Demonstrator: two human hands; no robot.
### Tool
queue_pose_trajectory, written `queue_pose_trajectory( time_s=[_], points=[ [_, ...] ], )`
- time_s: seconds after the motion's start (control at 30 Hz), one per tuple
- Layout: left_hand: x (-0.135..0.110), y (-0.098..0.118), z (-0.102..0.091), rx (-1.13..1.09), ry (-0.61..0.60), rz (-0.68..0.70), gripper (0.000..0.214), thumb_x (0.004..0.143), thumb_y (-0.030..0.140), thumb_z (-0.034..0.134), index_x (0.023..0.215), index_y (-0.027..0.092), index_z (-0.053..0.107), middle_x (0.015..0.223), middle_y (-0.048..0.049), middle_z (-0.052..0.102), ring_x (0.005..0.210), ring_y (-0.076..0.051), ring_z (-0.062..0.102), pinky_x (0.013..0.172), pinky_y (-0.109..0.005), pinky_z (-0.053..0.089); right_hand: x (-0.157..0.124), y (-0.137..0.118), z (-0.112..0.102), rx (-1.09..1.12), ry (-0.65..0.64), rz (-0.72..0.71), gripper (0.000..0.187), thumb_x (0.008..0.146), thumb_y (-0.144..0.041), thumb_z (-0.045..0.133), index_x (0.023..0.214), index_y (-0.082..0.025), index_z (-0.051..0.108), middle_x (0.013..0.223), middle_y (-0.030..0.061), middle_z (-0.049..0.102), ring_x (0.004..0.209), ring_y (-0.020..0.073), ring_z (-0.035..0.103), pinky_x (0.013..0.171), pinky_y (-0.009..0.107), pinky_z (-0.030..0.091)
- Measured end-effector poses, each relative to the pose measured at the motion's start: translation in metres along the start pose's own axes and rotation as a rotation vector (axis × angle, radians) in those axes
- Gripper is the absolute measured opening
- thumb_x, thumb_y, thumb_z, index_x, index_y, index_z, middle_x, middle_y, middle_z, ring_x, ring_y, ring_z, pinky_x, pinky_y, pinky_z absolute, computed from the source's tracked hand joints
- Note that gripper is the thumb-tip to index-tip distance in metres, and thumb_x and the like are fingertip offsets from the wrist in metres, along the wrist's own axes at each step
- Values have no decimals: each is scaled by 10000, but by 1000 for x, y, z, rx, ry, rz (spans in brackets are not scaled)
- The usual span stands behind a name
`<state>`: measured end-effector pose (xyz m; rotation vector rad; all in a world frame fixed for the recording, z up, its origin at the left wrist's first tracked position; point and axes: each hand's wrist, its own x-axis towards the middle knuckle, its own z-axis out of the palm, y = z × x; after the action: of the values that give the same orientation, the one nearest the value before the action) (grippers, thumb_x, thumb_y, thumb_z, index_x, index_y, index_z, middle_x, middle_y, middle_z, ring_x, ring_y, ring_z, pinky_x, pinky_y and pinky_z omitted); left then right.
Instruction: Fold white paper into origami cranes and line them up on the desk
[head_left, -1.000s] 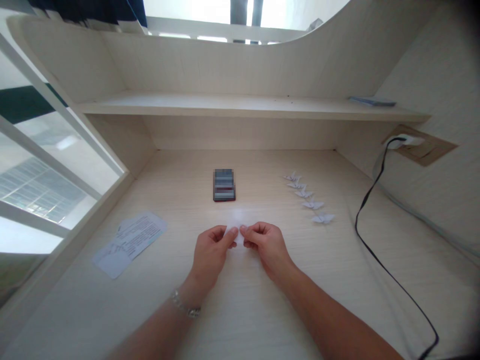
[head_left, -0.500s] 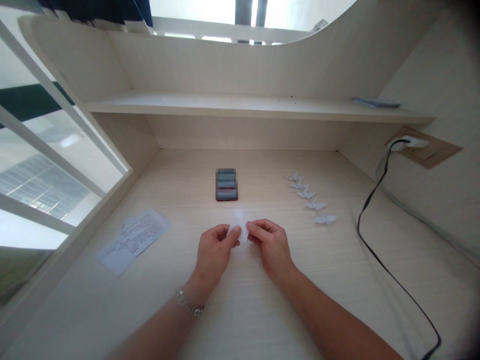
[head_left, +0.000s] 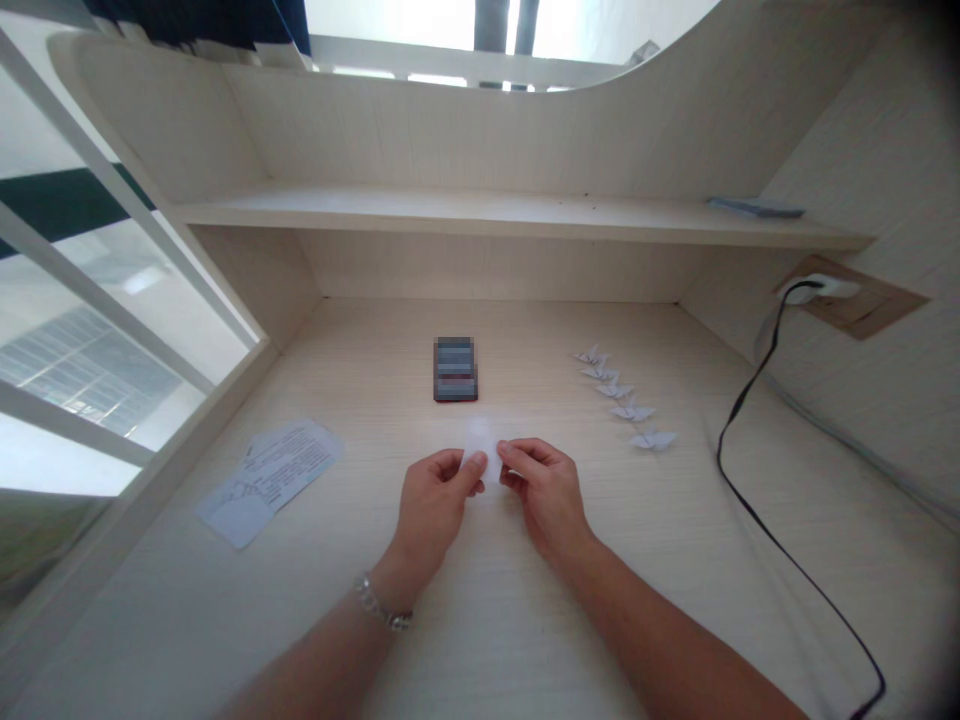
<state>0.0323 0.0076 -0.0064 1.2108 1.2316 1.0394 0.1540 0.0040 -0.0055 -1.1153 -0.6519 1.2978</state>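
A small white piece of paper [head_left: 482, 452] is held just above the pale wooden desk [head_left: 480, 620], pinched from both sides. My left hand [head_left: 435, 505] grips its left edge with thumb and forefinger closed; a bracelet sits on that wrist. My right hand [head_left: 546, 492] pinches the right edge the same way. A dark phone [head_left: 455, 369] lies flat on the desk a little beyond the paper.
Several folded white paper cranes [head_left: 624, 399] lie in a slanting row to the right. A printed sheet [head_left: 271, 480] rests at the left near the window frame. A black cable [head_left: 757, 500] runs from the wall socket [head_left: 825, 288] across the right side. A shelf [head_left: 510, 212] spans the back.
Both hands have shifted slightly right and the paper now stands a bit higher between the fingers. Everything else on the desk is where it was.
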Motion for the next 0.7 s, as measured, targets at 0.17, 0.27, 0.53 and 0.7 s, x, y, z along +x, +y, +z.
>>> queue_pose_trajectory(
  time_s=[0.17, 0.27, 0.53, 0.7],
  points=[
    [0, 0, -1, -10, 16, -5, 302, 713, 422, 589, 728, 128, 659, 666, -35, 646, 593, -125, 546, 570, -224, 405, 7, -3, -7, 28, 14, -2, 150, 605, -298, 715, 625, -170, 637, 603, 6, 581, 571, 117, 506, 530, 250, 415],
    [1, 0, -2, -9, 36, -28, 304, 707, 422, 595, 722, 124, 651, 682, -40, 646, 607, -131, 552, 579, -227, 414, 16, -9, -17, 76, 120, -53, 162, 619, -308, 708, 672, -177, 629, 630, 7, 586, 586, 113, 518, 526, 237, 421],
    [-1, 3, -1, 64, -44, 6, 313, 725, 441, 567, 716, 138, 648, 648, -27, 630, 626, -144, 560, 586, -229, 420, 11, -5, -11, -240, -188, -14, 230, 601, -363, 713, 636, -153, 624, 546, -6, 572, 482, 96, 477, 468, 227, 372],
    [-2, 1, 1, 77, -56, 1, 316, 733, 430, 566, 666, 127, 624, 602, -26, 594, 586, -122, 524, 562, -220, 403, 9, -4, -10, -253, -148, -45, 245, 653, -395, 661, 633, -154, 619, 510, -18, 538, 450, 88, 443, 451, 225, 331]
  ],
)
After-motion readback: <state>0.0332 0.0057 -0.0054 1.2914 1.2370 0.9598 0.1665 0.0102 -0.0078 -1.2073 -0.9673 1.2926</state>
